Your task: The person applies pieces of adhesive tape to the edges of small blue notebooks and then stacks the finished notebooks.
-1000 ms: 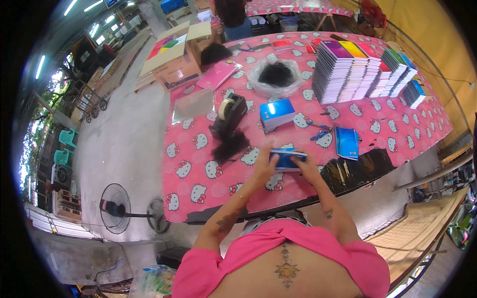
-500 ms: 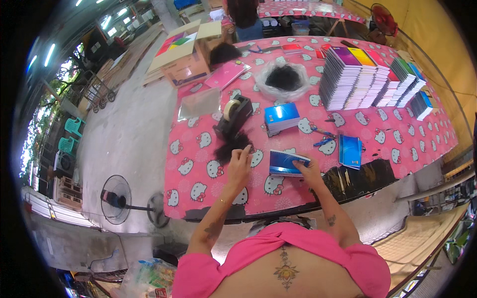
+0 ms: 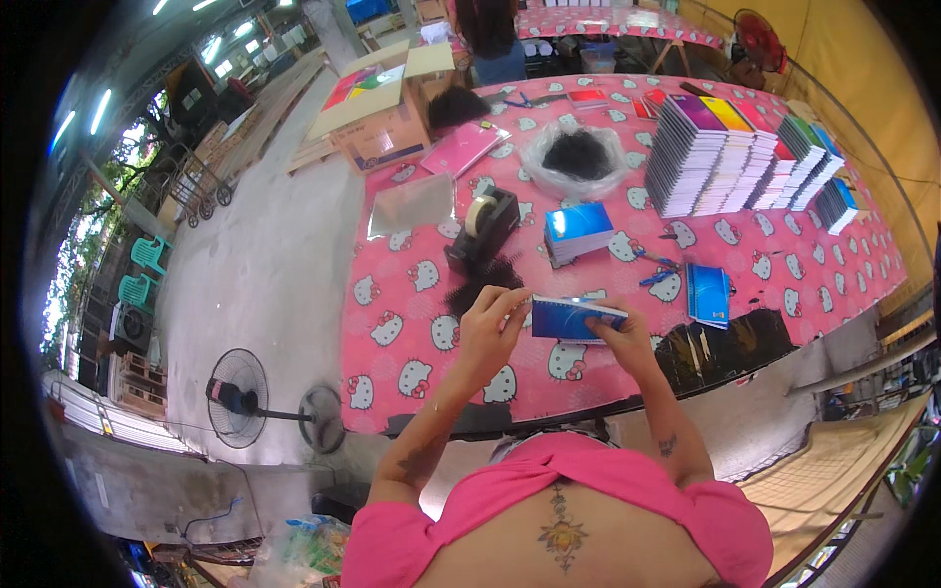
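Observation:
My right hand [image 3: 624,336] grips a blue notebook [image 3: 566,321] by its right end, thumb on the cover. Its long edge with binding holes faces away from me, above the table. At the notebook's upper left corner, my left hand [image 3: 497,323] has its fingertips pinched together; whatever thin thing they hold is too small to make out. Just beyond that hand lies a pile of fine black wiry pieces [image 3: 482,284], beside a black tape dispenser [image 3: 483,232]. A short stack of blue notebooks [image 3: 578,227] sits behind the held one.
Blue-handled pliers [image 3: 657,269] and spiral-bound blue notebooks [image 3: 708,295] lie to the right. Tall notebook stacks [image 3: 694,157] stand at the back right. A plastic bag [image 3: 573,162] holds more black pieces. A carton [image 3: 382,122] stands back left; a fan [image 3: 237,397] is on the floor.
My left hand has moved right, from the black pile to the notebook's left corner. The notebook has been tilted, its holed edge now turned up. The whole view has shifted slightly.

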`<move>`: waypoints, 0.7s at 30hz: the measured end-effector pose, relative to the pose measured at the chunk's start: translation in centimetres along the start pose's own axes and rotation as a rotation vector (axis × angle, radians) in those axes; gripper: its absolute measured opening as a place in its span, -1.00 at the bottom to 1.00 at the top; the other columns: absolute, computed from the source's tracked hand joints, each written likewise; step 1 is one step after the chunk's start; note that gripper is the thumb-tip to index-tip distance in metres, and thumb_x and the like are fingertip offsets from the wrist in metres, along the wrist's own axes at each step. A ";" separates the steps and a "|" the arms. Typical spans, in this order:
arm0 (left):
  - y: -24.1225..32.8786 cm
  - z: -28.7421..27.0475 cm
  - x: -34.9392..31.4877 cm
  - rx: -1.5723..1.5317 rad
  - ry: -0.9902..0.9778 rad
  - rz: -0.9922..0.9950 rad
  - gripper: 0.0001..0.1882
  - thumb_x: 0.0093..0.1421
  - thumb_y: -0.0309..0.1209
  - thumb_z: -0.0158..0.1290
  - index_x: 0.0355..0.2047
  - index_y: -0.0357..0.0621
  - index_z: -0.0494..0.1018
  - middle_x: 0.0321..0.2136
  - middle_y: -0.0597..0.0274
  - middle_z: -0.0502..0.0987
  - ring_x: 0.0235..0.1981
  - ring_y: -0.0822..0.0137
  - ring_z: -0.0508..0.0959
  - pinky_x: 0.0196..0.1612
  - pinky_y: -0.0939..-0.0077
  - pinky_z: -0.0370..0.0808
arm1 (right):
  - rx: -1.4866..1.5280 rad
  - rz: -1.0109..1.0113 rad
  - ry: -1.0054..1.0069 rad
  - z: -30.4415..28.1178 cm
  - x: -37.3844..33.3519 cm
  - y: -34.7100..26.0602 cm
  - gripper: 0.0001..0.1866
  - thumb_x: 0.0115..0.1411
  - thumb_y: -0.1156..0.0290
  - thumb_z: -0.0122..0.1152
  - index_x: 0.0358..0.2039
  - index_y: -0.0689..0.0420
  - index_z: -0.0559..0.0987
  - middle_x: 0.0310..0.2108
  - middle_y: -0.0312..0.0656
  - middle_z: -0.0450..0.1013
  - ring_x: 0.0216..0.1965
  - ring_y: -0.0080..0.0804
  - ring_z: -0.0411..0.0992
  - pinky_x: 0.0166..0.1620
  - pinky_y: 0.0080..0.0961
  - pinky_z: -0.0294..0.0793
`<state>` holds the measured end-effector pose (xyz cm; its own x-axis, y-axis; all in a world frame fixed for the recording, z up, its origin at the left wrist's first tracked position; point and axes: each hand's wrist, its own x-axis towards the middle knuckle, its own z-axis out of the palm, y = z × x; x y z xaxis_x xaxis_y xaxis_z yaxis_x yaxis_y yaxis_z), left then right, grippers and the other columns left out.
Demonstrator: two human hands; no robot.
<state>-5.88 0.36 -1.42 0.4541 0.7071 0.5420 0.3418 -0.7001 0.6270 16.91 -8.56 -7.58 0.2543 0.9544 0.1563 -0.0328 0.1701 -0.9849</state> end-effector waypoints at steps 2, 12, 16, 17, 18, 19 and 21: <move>0.2 -1.9 0.2 -0.061 -0.062 0.007 -0.72 0.17 -0.50 0.19 -0.09 -0.18 0.56 -0.25 0.11 0.53 -0.40 0.25 0.57 -0.31 0.47 0.51 | -0.067 -0.050 -0.028 1.1 0.2 -0.5 -0.74 0.14 0.53 0.33 -0.12 0.16 0.60 -0.41 -0.43 0.40 -0.34 -0.68 0.30 -0.26 -0.63 0.32; -1.0 -7.4 -0.8 -0.012 -0.301 0.111 -0.69 0.27 -0.28 0.10 -0.02 -0.07 0.49 -0.26 0.14 0.50 -0.30 0.05 0.57 -0.27 0.25 0.51 | -0.176 -0.011 -0.036 5.0 -2.0 -1.4 -0.75 0.12 0.48 0.40 -0.17 0.19 0.60 -0.47 -0.45 0.39 -0.39 -0.69 0.28 -0.31 -0.62 0.32; -1.9 -8.8 -1.3 0.078 -0.392 0.129 -0.69 0.27 -0.27 0.10 -0.01 -0.04 0.47 -0.31 0.12 0.48 -0.31 0.04 0.56 -0.30 0.26 0.51 | -0.101 -0.029 -0.059 6.5 -2.3 -2.4 -0.80 0.15 0.52 0.36 -0.19 0.18 0.59 -0.43 -0.42 0.45 -0.36 -0.72 0.32 -0.31 -0.65 0.35; -1.8 -9.0 -1.4 0.063 -0.396 0.115 -0.69 0.27 -0.27 0.10 -0.01 -0.04 0.47 -0.31 0.12 0.48 -0.30 0.05 0.56 -0.30 0.26 0.51 | -0.126 -0.032 -0.068 6.7 -2.4 -2.4 -0.80 0.16 0.53 0.35 -0.19 0.18 0.59 -0.44 -0.42 0.45 -0.37 -0.72 0.32 -0.32 -0.65 0.36; -1.6 -9.1 -1.5 0.048 -0.400 0.103 -0.69 0.27 -0.27 0.10 -0.01 -0.05 0.47 -0.31 0.11 0.48 -0.29 0.05 0.56 -0.31 0.26 0.51 | -0.150 -0.036 -0.076 6.8 -2.5 -2.4 -0.81 0.16 0.53 0.35 -0.19 0.17 0.60 -0.44 -0.42 0.46 -0.38 -0.71 0.33 -0.33 -0.65 0.36; -1.3 -9.2 -1.5 0.042 -0.357 0.140 -0.69 0.27 -0.27 0.10 -0.02 -0.05 0.47 -0.31 0.11 0.48 -0.30 0.05 0.56 -0.32 0.26 0.50 | -0.175 -0.041 -0.081 7.0 -2.6 -2.5 -0.81 0.17 0.53 0.34 -0.19 0.17 0.60 -0.45 -0.42 0.46 -0.39 -0.71 0.33 -0.34 -0.65 0.36; -0.7 -9.1 -1.5 0.030 -0.270 0.216 -0.70 0.27 -0.26 0.10 -0.03 -0.06 0.47 -0.32 0.11 0.47 -0.32 0.06 0.56 -0.33 0.27 0.49 | -0.169 -0.040 -0.072 7.0 -2.8 -2.9 -0.82 0.17 0.53 0.33 -0.19 0.17 0.60 -0.47 -0.42 0.47 -0.43 -0.70 0.33 -0.37 -0.65 0.36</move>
<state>-14.27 0.65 2.44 0.7185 0.4930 0.4906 0.2359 -0.8363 0.4950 9.53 -10.02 -4.66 0.1823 0.9638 0.1948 0.1406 0.1705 -0.9753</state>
